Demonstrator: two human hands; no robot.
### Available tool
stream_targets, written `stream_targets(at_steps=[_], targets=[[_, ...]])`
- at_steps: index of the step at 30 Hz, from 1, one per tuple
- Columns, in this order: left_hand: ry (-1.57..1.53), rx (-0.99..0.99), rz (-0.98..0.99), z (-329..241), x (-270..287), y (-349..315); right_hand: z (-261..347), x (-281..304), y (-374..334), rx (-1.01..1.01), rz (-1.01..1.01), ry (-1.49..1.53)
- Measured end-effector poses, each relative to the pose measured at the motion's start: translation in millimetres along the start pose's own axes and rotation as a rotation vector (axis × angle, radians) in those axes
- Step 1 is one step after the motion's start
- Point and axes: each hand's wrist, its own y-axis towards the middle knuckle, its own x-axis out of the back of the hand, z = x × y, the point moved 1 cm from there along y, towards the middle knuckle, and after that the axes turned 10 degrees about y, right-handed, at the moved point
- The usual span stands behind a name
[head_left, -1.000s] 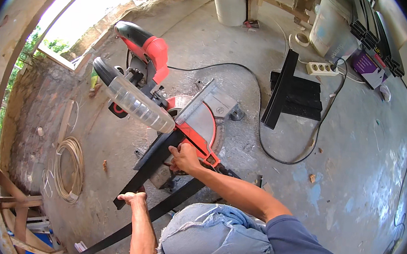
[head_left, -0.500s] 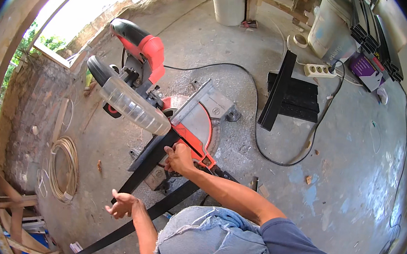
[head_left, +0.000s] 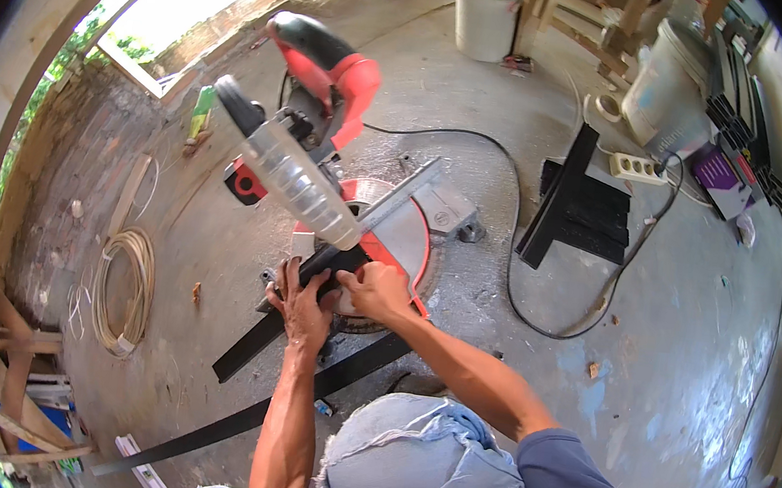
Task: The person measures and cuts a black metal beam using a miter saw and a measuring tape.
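Observation:
A black bar (head_left: 248,351) lies slantwise across the bed of a red-and-grey mitre saw (head_left: 354,93), its upper end by the saw's clear blade guard (head_left: 297,182). My left hand (head_left: 303,309) grips the bar from above, fingers spread across it and thumb close to my right hand. My right hand (head_left: 377,290) is closed, thumb and fingertips pinching the bar near the red insert (head_left: 389,258) of the round saw table. The saw head is raised. Underneath my wrists a longer black bar (head_left: 339,377) runs across the floor to the lower left.
Black cut pieces (head_left: 585,207) lie on the floor to the right, inside the loop of a black cable (head_left: 516,219). A white power strip (head_left: 637,168) and white buckets (head_left: 484,20) stand further back. Coiled hose (head_left: 124,287) lies at left, beside a brick wall (head_left: 64,181).
My left hand has moved up from beside the bar's lower end and onto the bar next to my right hand. My right hand stays at the bar. The whole view has shifted slightly.

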Motion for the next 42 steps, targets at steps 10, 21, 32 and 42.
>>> stream_targets(at_steps=[10,21,32,42], targets=[[0.022,0.034,-0.011,1,-11,-4,208,235,27,0.672,-0.25,0.347],[0.029,0.027,-0.017,0,-13,-3,251,204,157,0.413,0.445,0.141],[0.021,0.061,0.041,2,-16,-4,156,215,25,0.418,0.215,0.246],[-0.002,0.074,0.06,-1,-12,0,105,195,-3,0.337,0.039,0.453]])
